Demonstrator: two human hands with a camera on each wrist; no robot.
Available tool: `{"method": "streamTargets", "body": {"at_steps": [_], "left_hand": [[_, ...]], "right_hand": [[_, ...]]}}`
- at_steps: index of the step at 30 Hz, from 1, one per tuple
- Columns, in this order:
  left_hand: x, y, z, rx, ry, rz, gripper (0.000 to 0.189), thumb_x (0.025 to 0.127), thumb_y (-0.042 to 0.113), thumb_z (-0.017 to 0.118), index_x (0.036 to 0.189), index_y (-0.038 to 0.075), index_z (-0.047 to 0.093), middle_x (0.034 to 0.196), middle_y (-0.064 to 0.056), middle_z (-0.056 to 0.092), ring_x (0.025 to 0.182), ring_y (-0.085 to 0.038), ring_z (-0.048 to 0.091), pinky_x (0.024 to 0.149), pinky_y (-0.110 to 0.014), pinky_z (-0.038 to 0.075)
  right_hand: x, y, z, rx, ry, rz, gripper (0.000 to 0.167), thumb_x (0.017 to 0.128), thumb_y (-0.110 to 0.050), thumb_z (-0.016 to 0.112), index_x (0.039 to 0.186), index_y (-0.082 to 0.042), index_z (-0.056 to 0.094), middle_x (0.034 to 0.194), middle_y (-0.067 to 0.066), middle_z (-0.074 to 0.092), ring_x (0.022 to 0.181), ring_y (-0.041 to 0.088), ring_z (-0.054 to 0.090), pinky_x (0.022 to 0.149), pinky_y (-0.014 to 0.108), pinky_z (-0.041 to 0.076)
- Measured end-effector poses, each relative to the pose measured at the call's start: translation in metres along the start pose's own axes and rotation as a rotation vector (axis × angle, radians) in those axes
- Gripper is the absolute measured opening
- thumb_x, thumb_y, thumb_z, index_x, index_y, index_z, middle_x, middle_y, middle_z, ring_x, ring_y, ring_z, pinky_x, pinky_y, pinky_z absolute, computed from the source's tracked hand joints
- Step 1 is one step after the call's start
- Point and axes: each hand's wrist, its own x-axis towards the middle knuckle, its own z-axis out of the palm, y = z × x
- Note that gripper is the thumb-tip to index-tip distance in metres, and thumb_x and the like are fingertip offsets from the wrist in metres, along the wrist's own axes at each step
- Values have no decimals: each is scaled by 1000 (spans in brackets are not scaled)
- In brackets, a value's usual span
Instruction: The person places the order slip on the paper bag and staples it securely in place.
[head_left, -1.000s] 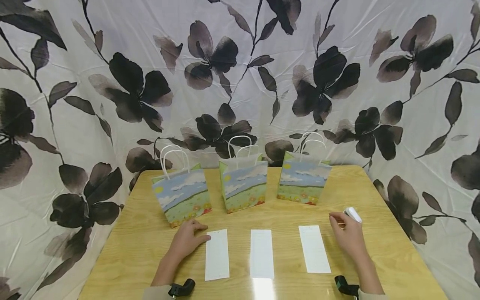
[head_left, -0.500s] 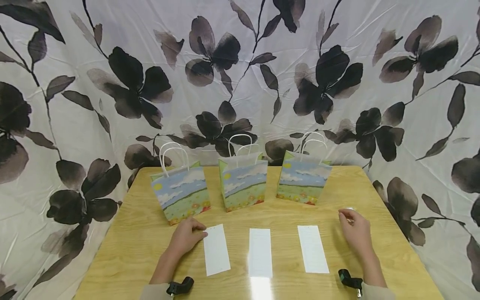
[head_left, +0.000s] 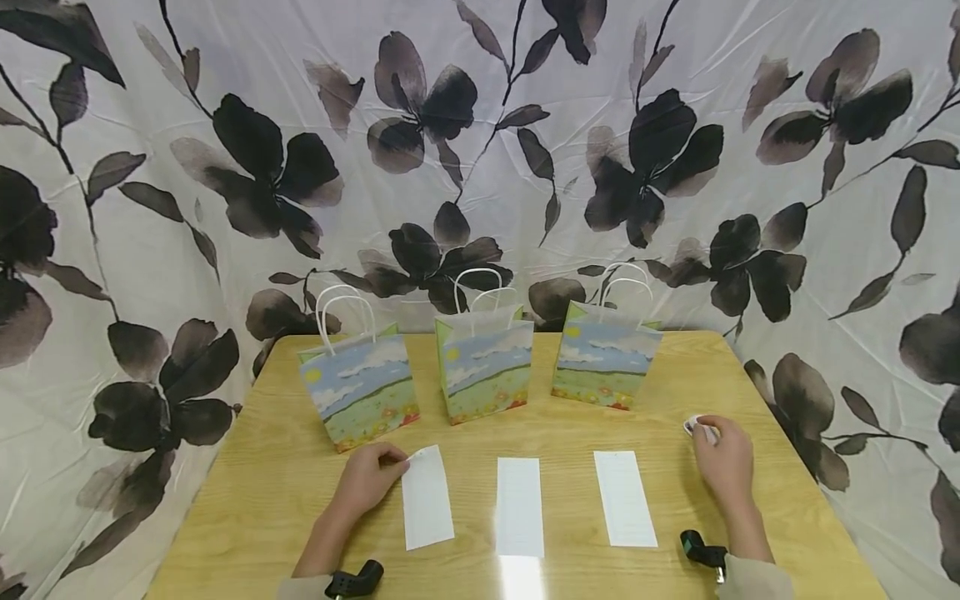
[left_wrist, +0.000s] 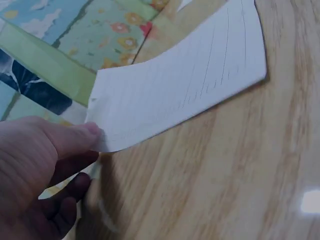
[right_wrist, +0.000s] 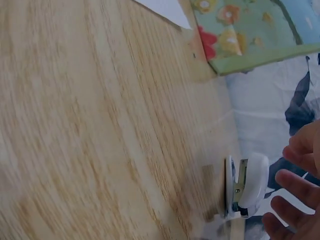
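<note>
My left hand [head_left: 369, 477] pinches a corner of the left lined paper slip [head_left: 427, 504], thumb on top. That end curves up from the table in the left wrist view, and the slip's other end lies low over the wood. A small white stapler [right_wrist: 250, 185] stands on the table at the right. Beside it hovers my right hand [head_left: 726, 458], its fingers loosely bent with a gap to the stapler in the right wrist view. Two more paper slips lie flat, a middle slip [head_left: 518, 507] and a right slip [head_left: 626, 500].
Three paper gift bags with white handles stand along the back: a left bag [head_left: 363, 392], a middle bag [head_left: 487, 367] and a right bag [head_left: 607, 358]. The wooden table [head_left: 570, 575] ends at a floral curtain [head_left: 525, 192]. Each wrist wears a black camera mount.
My left hand has taken the left slip by its upper corner, tilting and lifting that end. The right hand has moved a little rightward beside the stapler.
</note>
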Motion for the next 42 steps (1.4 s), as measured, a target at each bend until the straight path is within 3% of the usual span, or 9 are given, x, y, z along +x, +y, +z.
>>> {"method": "streamTargets", "body": {"at_steps": [8, 12, 18, 24, 27, 32, 38, 42], "left_hand": [[-10, 19, -21, -139, 32, -31, 6, 91, 19, 71, 92, 12, 69, 81, 3, 63, 73, -15, 57, 64, -30, 48], [-12, 31, -34, -218, 62, -14, 7, 91, 19, 71, 93, 12, 70, 84, -1, 64, 72, -18, 58, 62, -30, 48], [-13, 52, -53, -248, 108, -9, 23, 88, 18, 74, 106, 5, 71, 92, -5, 65, 82, -16, 62, 70, -26, 53], [-19, 75, -82, -188, 139, 10, 19, 89, 21, 73, 103, 7, 75, 88, -4, 70, 78, -22, 65, 64, -27, 53], [-18, 83, -96, -151, 131, 20, 18, 90, 25, 72, 99, 9, 75, 85, -3, 71, 76, -25, 65, 61, -28, 52], [-10, 92, -116, -63, 155, 101, 12, 90, 22, 72, 94, 11, 76, 81, -2, 70, 68, -22, 60, 55, -27, 49], [-3, 104, -133, 57, 194, 179, 6, 90, 15, 72, 92, 11, 77, 84, 3, 71, 69, -16, 59, 65, -29, 48], [1, 106, -145, 110, 235, 234, 5, 89, 12, 73, 91, 10, 77, 84, 0, 71, 73, -18, 61, 64, -32, 46]], "right_hand": [[3, 8, 1, -60, -63, 75, 38, 98, -17, 51, 123, 10, 58, 127, 34, 49, 114, 52, 44, 88, 63, 37], [3, 11, 3, -60, -50, 87, 41, 96, -16, 50, 126, 12, 54, 123, 36, 49, 107, 51, 48, 82, 62, 40], [0, 11, 6, -58, -9, 110, 45, 95, -14, 51, 130, 15, 48, 121, 38, 49, 105, 53, 48, 81, 62, 40], [-4, -1, 14, -4, 103, 18, 41, 92, -9, 56, 125, 15, 52, 119, 37, 51, 106, 53, 43, 91, 59, 29], [-7, -11, 21, 58, 116, -29, 38, 92, -7, 57, 124, 14, 54, 119, 35, 52, 109, 52, 43, 95, 60, 28], [-9, -31, 34, 120, 39, -62, 39, 94, -9, 58, 127, 11, 52, 127, 31, 48, 120, 50, 40, 94, 62, 33], [-21, -52, 55, 142, -75, -116, 37, 95, -10, 59, 127, 8, 53, 125, 28, 50, 114, 44, 46, 86, 57, 43], [-28, -70, 69, 169, -120, -184, 36, 94, -8, 61, 125, 8, 55, 123, 26, 51, 112, 42, 48, 86, 55, 45]]}}
